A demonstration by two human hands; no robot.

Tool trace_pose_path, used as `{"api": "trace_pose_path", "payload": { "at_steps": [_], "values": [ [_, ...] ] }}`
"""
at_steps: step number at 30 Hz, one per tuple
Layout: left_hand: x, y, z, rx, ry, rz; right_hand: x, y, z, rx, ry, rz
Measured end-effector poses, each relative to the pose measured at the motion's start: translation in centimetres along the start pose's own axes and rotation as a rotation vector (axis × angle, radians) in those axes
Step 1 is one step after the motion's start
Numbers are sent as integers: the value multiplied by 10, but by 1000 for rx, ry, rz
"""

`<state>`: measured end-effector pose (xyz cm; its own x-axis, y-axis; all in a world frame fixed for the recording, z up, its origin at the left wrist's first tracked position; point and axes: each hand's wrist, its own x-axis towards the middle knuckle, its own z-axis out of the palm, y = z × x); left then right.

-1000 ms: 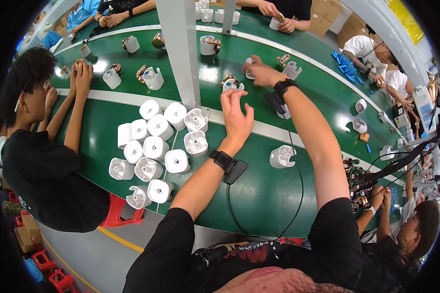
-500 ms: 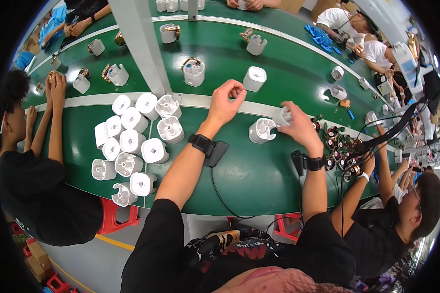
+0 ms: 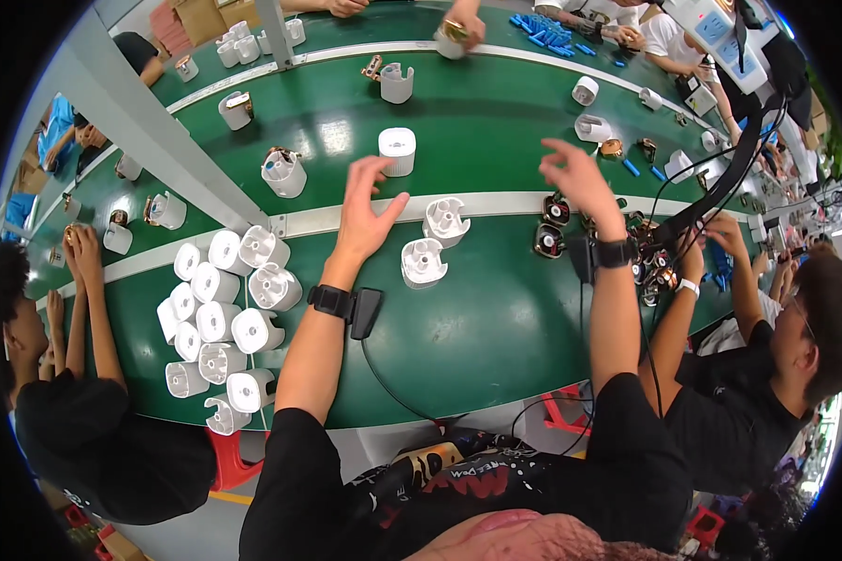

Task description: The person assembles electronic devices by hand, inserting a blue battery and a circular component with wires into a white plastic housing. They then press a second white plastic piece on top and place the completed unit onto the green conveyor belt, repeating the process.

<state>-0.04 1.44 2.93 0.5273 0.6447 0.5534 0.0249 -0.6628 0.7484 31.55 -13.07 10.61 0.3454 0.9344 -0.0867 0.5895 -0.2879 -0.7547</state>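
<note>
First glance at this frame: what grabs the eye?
The long green conveyor table dominates, with a dense cluster of white cylindrical housings at the left near a seated co-worker. The left hand hangs open above the belt near two white housings, and the right hand is spread open over small dark and copper parts. Both wrists carry black bands with cables.

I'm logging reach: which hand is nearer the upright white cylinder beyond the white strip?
Left. The left hand is just beside the cylinder; the right hand hovers far to its right.
</note>
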Motion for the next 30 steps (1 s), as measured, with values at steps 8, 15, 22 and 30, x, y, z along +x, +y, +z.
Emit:
{"api": "trace_pose_path", "payload": {
  "at_steps": [8, 15, 22, 30],
  "values": [
    [-4, -37, 3, -165, 338, -290, 97, -85, 118, -369, -29, -739],
    [-5, -30, -10, -75, 656, -264, 86, -168, 170, -574, -439, -322],
    [-9, -19, -21, 178, 737, -8, 60, -120, 142, -57, -496, -621],
    [-6, -15, -7, -91, 128, -204, 94, 118, -127, -216, 596, -25]
  ]
}}
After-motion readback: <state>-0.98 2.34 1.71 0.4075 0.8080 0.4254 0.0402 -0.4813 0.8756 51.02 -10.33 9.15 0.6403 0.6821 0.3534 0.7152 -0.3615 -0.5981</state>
